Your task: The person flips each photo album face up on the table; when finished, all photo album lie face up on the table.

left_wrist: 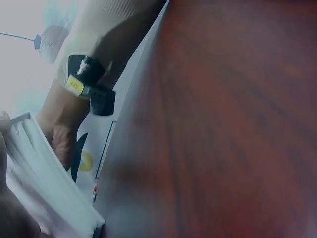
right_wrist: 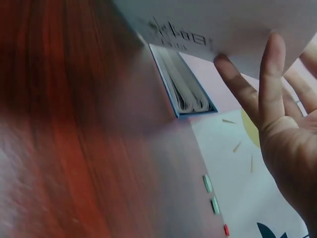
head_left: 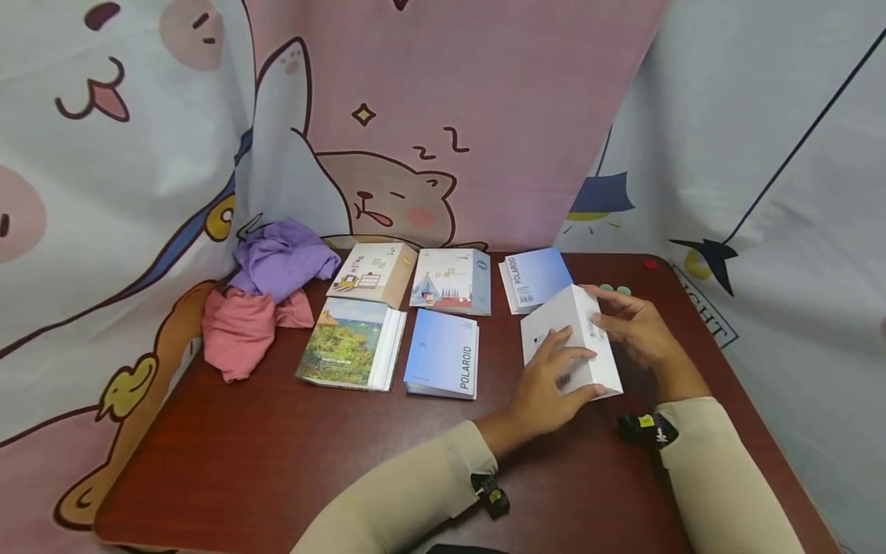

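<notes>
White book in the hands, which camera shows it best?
The head view: the white book fits the frame, though partly covered. Left wrist shows blurry, cropped page edges; right wrist, only part of a lettered face.

Head camera is looking forward and down over the table (head_left: 277, 454); both wrist cameras (head_left: 490, 496) (head_left: 647, 431) are catching the same white album (head_left: 583, 335), close up, tilted.

White all over with dark lettering, that's the upright album (head_left: 604, 358)! Blue melting paler on the near Polaroid album (head_left: 438, 350) and the far Polaroid album (head_left: 538, 275). Painted greens and yellows on the photo album (head_left: 346, 342); purple cloth (head_left: 284, 258), pink cloth (head_left: 238, 331), red-brown bench (head_left: 277, 462), cartoon animals across the pink-and-white backdrop (head_left: 526, 115).
</notes>
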Demonstrator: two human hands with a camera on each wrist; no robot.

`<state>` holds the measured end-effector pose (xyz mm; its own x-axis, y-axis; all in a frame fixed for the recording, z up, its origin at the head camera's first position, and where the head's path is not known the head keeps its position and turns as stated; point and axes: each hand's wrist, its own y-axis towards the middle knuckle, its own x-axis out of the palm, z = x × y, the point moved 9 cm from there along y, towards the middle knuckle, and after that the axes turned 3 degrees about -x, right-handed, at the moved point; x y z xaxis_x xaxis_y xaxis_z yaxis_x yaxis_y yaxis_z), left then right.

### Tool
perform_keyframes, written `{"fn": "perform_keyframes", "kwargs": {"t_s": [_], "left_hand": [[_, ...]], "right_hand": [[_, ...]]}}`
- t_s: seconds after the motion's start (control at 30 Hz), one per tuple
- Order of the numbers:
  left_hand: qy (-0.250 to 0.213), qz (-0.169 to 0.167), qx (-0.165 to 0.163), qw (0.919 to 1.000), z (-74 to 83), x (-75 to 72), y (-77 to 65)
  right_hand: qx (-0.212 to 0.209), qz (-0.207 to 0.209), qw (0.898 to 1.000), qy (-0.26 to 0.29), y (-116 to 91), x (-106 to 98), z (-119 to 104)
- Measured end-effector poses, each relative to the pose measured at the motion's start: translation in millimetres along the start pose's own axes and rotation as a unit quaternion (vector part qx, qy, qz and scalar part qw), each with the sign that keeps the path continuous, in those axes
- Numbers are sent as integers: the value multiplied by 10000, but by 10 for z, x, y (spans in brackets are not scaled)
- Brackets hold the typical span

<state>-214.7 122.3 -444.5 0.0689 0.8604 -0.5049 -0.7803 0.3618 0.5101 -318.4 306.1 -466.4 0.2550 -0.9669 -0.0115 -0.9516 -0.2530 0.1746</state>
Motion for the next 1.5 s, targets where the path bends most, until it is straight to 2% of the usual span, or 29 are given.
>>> {"fn": "perform_keyframes", "kwargs": {"t_s": [0.2, 0.27, 0.37, 0.53, 0.7, 0.87, 1.07, 1.2, 1.27, 1.4, 1.5], "left_hand": [[-703, 148, -152, 9973, -88, -128, 25], [-953, 154, -182, 9952, -107, -163, 28], [-1454, 97, -319, 9888, -147, -204, 43], [-2415, -60, -466, 9693, -194, -256, 73], [-2876, -336, -500, 9559, -224, -270, 73], [-2966, -649, -704, 9502, -261, -266, 52], [-2378, -719, -1063, 9628, -299, -304, 25], [-2257, -793, -1367, 9613, -371, -285, 14], [-2175, -862, -1414, 9619, -403, -275, 13], [-2280, -1072, -1461, 9567, -478, -271, -13], [-2538, -1269, -1688, 9439, -561, -265, -49]], "right_hand": [[-187, -600, 9946, 825, -73, 146, -55], [-238, -752, 9926, 924, -85, 180, -51], [-250, -836, 9943, 611, -74, 224, -23], [-369, -859, 9953, -239, -45, 331, -15], [-537, -839, 9928, -663, -45, 420, -48], [-387, -768, 9891, -1195, -37, 455, -32], [-194, -709, 9785, -1928, -22, 482, -62], [-164, -746, 9700, -2309, -28, 504, -92], [-132, -783, 9646, -2517, -30, 520, -99], [-29, -942, 9466, -3082, -29, 560, -87], [171, -985, 9309, -3512, -39, 521, -15]]}}
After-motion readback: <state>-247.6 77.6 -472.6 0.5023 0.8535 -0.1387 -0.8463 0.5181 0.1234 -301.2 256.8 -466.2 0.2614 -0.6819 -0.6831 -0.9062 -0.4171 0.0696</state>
